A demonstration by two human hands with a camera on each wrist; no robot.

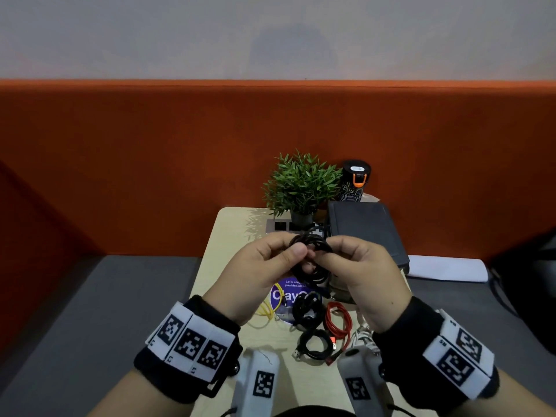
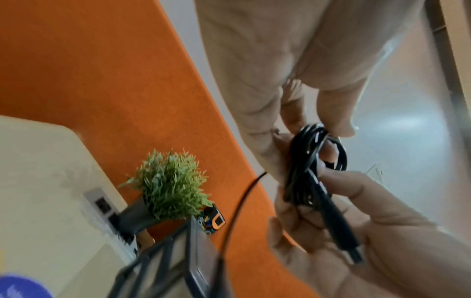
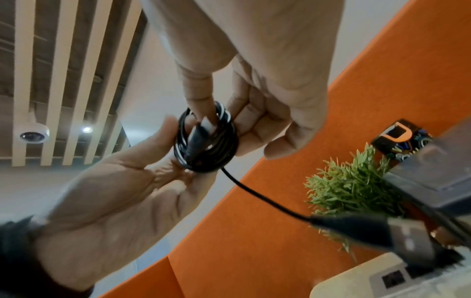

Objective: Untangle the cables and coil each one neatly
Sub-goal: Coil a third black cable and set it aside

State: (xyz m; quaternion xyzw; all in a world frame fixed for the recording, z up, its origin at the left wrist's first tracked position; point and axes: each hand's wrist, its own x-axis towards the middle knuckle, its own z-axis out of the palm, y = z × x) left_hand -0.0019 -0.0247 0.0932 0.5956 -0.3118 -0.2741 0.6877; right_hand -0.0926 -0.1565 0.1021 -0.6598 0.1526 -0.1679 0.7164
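Above the small beige table [image 1: 228, 236] I hold a coiled black cable [image 1: 313, 245] between both hands. My left hand [image 1: 293, 246] pinches the coil's left side, thumb on top. My right hand [image 1: 331, 251] grips its right side. In the left wrist view the coil [image 2: 305, 161] lies in my left hand's fingers with one plug [image 2: 339, 225] along the palm. A loose tail ending in a USB plug [image 3: 382, 227] hangs from the coil [image 3: 206, 149]. On the table below lie a yellow cable [image 1: 266, 311], two black cables [image 1: 305, 305] [image 1: 316, 344], a red cable [image 1: 340, 322] and a white cable [image 1: 364, 335].
At the table's far end stand a potted plant [image 1: 301, 188], a dark bottle [image 1: 355, 182], a dark flat case [image 1: 364, 233] and a socket panel [image 1: 281, 225]. A purple sticker [image 1: 288, 296] lies under the cables. An orange partition [image 1: 150, 161] rises behind.
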